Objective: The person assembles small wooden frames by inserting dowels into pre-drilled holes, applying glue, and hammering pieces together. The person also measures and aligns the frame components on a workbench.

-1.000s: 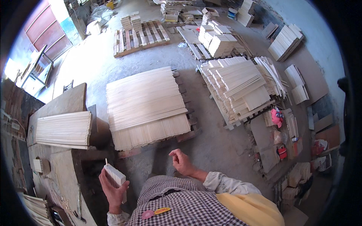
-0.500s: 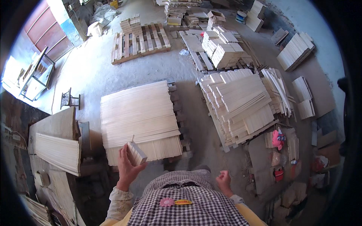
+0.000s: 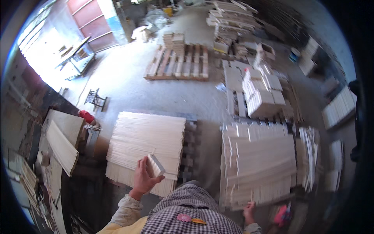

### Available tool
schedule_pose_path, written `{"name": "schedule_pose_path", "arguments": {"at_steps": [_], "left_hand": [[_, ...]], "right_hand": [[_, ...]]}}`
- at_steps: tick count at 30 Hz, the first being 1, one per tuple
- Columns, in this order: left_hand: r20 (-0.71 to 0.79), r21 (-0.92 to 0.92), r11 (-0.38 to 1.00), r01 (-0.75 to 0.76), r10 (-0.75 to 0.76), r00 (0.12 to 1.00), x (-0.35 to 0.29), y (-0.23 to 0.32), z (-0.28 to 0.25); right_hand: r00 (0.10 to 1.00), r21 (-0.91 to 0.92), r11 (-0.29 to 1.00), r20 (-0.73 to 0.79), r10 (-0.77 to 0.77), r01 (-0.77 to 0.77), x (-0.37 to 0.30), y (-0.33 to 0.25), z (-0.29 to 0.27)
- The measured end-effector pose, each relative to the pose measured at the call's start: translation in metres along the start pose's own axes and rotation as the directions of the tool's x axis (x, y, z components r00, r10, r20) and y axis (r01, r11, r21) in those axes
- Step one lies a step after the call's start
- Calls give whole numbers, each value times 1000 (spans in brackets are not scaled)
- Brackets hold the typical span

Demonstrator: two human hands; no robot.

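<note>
My left hand (image 3: 145, 178) is closed around a small pale rectangular block (image 3: 155, 165) with a ridged side. It is held above the near part of a wide stack of thin pale wooden strips (image 3: 146, 134). A thin stick-like piece shows just above the block; I cannot tell whether it belongs to it. My right hand (image 3: 249, 213) hangs low by the near edge of a second, uneven stack of pale wooden boards (image 3: 261, 156). Its fingers are curled in, and whatever they may hold is hidden. A checked apron (image 3: 187, 206) covers my front.
Ahead stands a wooden pallet (image 3: 177, 74) with a small pile on it. Bundled boards (image 3: 263, 101) lie beyond the right stack. At the left are a leaning board pile (image 3: 62, 146), a small stool (image 3: 95, 99) and a red object (image 3: 86, 116). A pink item (image 3: 282, 215) lies near right.
The view has tilted up and turned, so the stacks sit lower. My left hand still grips the block. My right hand has come beside the near edge of the right stack.
</note>
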State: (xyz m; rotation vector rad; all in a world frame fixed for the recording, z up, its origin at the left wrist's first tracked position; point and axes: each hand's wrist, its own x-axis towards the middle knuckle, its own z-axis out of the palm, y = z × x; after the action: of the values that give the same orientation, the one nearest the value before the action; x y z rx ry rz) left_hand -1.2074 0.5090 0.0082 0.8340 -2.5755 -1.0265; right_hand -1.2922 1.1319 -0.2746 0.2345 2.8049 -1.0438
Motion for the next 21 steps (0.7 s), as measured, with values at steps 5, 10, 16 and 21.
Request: {"name": "schedule_pose_path", "arguments": {"at_steps": [5, 10, 16, 21], "left_hand": [[-45, 80, 996, 32, -28, 999, 62, 24, 27], [-86, 166, 957, 239, -227, 970, 128, 58, 39], [-217, 43, 943, 329, -312, 925, 252, 53, 54], [-347, 94, 903, 420, -365, 864, 329, 61, 23]], "right_hand": [[995, 88, 994, -75, -60, 67, 210, -99, -23], [928, -1, 949, 209, -309, 316, 330, -189, 0], [864, -292, 855, 407, -295, 429, 458, -114, 117], [808, -304, 838, 537, -243, 453, 546, -300, 168]]}}
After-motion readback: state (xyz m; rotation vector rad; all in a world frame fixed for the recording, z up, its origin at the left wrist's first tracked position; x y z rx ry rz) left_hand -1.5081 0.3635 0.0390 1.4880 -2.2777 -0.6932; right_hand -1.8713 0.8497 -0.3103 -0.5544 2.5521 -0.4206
